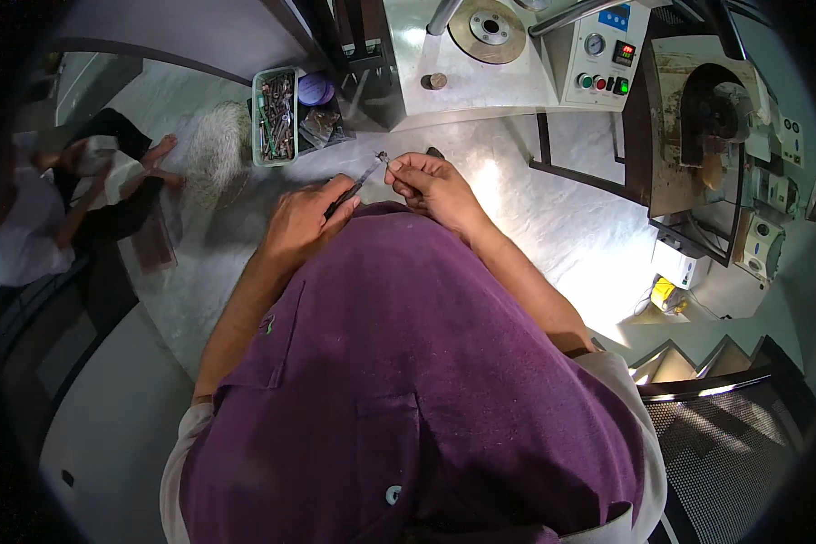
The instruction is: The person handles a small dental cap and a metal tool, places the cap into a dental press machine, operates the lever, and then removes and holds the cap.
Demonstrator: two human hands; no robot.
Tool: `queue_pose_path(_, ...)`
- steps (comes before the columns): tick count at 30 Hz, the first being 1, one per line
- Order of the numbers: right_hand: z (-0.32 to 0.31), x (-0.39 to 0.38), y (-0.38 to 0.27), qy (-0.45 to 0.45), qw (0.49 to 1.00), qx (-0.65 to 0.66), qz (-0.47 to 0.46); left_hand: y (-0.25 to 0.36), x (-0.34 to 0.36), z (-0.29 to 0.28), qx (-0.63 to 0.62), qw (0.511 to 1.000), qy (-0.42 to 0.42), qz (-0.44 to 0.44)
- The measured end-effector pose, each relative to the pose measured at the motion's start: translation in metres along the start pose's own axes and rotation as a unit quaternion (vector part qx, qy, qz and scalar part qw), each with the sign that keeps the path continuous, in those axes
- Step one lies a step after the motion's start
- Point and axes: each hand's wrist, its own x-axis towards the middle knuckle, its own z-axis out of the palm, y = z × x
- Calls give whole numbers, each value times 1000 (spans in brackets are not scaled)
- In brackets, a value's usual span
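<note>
Small metal piece [383, 157] apparently being worked right of the tool bin [279, 164], left hand [305, 216] angled inward with fingers clamped on a slim dark tool [364, 177], right hand [437, 189] opposite, fingers pinched on the piece; next move seems to call for steady tip alignment
</note>
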Motion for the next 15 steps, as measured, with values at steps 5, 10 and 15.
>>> queue_pose_path(5, 11, -8, 5, 60, 997, 19, -41, -1, 0, 5, 3, 999, 21, 26)
queue_pose_path(10, 18, -17, 6, 99, 991, -12, -86, -1, -5, 5, -49, 999, 6, -10)
queue_pose_path(15, 24, -18, 9, 124, 986, -37, -107, -10, -8, 9, -185, 982, -25, -41)
